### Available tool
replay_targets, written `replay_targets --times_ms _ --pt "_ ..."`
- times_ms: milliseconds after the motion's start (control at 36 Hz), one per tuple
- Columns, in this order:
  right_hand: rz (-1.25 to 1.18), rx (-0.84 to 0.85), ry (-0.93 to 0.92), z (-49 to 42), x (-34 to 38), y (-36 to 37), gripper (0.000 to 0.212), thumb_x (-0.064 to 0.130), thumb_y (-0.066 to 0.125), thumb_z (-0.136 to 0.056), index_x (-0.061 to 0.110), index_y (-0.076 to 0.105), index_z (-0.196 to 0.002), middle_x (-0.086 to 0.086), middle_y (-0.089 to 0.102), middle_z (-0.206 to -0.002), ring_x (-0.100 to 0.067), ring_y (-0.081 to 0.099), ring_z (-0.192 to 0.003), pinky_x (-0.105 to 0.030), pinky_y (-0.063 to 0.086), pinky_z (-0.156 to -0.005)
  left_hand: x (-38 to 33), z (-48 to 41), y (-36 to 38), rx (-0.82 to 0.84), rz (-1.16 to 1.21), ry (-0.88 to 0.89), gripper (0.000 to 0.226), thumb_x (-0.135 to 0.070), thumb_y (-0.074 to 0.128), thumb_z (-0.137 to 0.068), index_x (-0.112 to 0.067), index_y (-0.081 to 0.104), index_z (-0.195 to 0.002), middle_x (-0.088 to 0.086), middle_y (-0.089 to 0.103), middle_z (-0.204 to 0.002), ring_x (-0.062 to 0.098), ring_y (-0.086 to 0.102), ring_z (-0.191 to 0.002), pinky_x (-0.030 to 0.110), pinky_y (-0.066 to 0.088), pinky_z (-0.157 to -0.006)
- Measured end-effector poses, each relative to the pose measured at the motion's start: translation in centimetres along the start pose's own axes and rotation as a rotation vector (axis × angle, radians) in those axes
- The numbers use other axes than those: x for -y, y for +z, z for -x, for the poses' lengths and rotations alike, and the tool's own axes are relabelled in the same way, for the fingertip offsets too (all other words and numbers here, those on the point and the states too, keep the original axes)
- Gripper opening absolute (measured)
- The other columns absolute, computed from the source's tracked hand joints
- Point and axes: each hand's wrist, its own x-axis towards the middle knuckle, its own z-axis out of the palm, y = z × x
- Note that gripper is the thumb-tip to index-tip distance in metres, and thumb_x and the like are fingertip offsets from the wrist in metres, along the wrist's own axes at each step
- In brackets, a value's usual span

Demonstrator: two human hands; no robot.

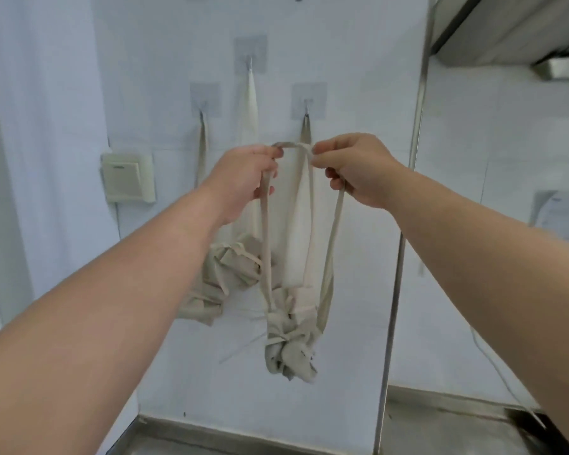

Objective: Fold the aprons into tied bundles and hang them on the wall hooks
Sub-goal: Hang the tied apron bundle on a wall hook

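A beige apron bundle (pixel 291 343), tied with its own strings, dangles below my hands on a long neck strap (pixel 266 244). My left hand (pixel 243 182) pinches the strap's top at the left, my right hand (pixel 355 169) pinches it at the right, and the strap is stretched flat between them just under the right wall hook (pixel 307 108). That hook carries a strap. A second tied bundle (pixel 224 274) hangs from the left hook (pixel 204 105). A pale apron (pixel 248 116) hangs from the upper middle hook (pixel 251 59).
The hooks sit on a white tiled wall. A cream switch box (pixel 128 177) is fixed at the left. A vertical metal rail (pixel 404 224) runs down at the right, with a paper notice (pixel 559 215) beyond it. A steel ledge (pixel 276 435) lies along the bottom.
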Motion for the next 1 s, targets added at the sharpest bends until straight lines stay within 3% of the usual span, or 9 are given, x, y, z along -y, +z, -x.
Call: replay_targets --times_ms 278,417,583,695,806,861,889,945,1000 --pt "0.227 -0.111 -0.266 -5.7 6.2 0.0 0.04 -0.003 0.042 -0.091 0.009 0.057 -0.126 -0.002 0.055 -0.107 -0.01 0.049 -0.069 -0.018 0.046 -0.056 -6.3 -6.0 -0.9 -0.073 0.098 0.143 0.027 0.002 0.04 -0.091 -0.011 0.06 -0.104 0.002 0.053 -0.08 0.014 0.052 -0.071 0.025 0.043 -0.062" --pt "0.308 -0.181 -0.335 -9.1 10.4 -0.2 0.053 -0.007 0.033 -0.089 0.011 0.048 -0.137 0.002 0.052 -0.088 -0.011 0.047 -0.065 -0.022 0.046 -0.061 -10.2 -10.2 -1.0 -0.079 0.118 0.228 0.026 0.0 0.041 -0.09 -0.013 0.063 -0.093 0.002 0.053 -0.084 0.017 0.051 -0.077 0.028 0.044 -0.065" --pt "0.432 -0.291 -0.437 -13.9 15.4 -1.0 0.047 -0.002 0.035 -0.092 0.014 0.05 -0.134 0.003 0.044 -0.081 -0.011 0.043 -0.066 -0.027 0.044 -0.068 -14.3 -15.5 -0.8 -0.109 0.184 0.257 0.021 -0.006 0.045 -0.091 -0.01 0.062 -0.101 0.002 0.051 -0.082 0.014 0.052 -0.073 0.026 0.047 -0.059" --pt "0.616 -0.331 -0.413 -16.9 16.5 -1.4 0.042 0.0 0.037 -0.091 0.007 0.053 -0.129 0.001 0.043 -0.074 -0.013 0.044 -0.061 -0.029 0.044 -0.067 -14.9 -18.3 -0.8 -0.088 0.189 0.192 0.01 -0.006 0.05 -0.09 -0.008 0.059 -0.088 0.002 0.05 -0.071 0.011 0.051 -0.058 0.022 0.047 -0.05" --pt "0.977 -0.378 -0.525 -18.1 15.4 -1.6 0.03 0.003 0.039 -0.09 -0.001 0.061 -0.109 -0.006 0.049 -0.087 -0.025 0.049 -0.081 -0.031 0.042 -0.07 -14.3 -19.9 -0.5 -0.316 0.06 0.208 0.016 -0.002 0.051 -0.083 -0.006 0.063 -0.072 0.003 0.055 -0.061 0.015 0.047 -0.052 0.021 0.046 -0.048" --pt "1.148 -0.376 -0.585 -18.1 14.1 -1.6 0.023 0.004 0.039 -0.086 0.004 0.061 -0.094 -0.006 0.046 -0.089 -0.029 0.049 -0.09 -0.031 0.04 -0.073 -13.7 -20.2 -0.5 -0.406 -0.069 0.23 0.019 -0.007 0.05 -0.08 -0.008 0.066 -0.07 0.004 0.058 -0.063 0.021 0.051 -0.057 0.024 0.048 -0.055" --pt "1.19 -0.357 -0.602 -18.1 13.2 -1.7 0.025 0.006 0.039 -0.085 0.006 0.06 -0.099 -0.006 0.044 -0.094 -0.03 0.05 -0.095 -0.031 0.041 -0.078 -13.4 -20.1 -0.4 -0.412 -0.135 0.234 0.018 -0.009 0.053 -0.079 -0.01 0.069 -0.071 0.004 0.059 -0.067 0.023 0.054 -0.063 0.024 0.047 -0.056" --pt "1.181 -0.316 -0.631 -17.8 11.5 -1.7 0.029 0.011 0.041 -0.086 0.008 0.058 -0.11 -0.008 0.042 -0.099 -0.03 0.051 -0.101 -0.033 0.043 -0.084 -12.5 -19.3 -0.1 -0.375 -0.287 0.252 0.014 -0.014 0.059 -0.081 -0.013 0.073 -0.082 0.004 0.063 -0.08 0.027 0.059 -0.079 0.026 0.044 -0.059" --pt "1.062 -0.304 -0.653 -16.8 10.2 -1.4 0.022 0.019 0.046 -0.09 0.011 0.06 -0.104 -0.008 0.048 -0.101 -0.029 0.052 -0.099 -0.027 0.038 -0.077 -11.7 -18.2 0.5 -0.335 -0.466 0.339 0.019 -0.018 0.062 -0.083 -0.009 0.073 -0.094 0.007 0.068 -0.097 0.027 0.062 -0.097 0.031 0.05 -0.075"
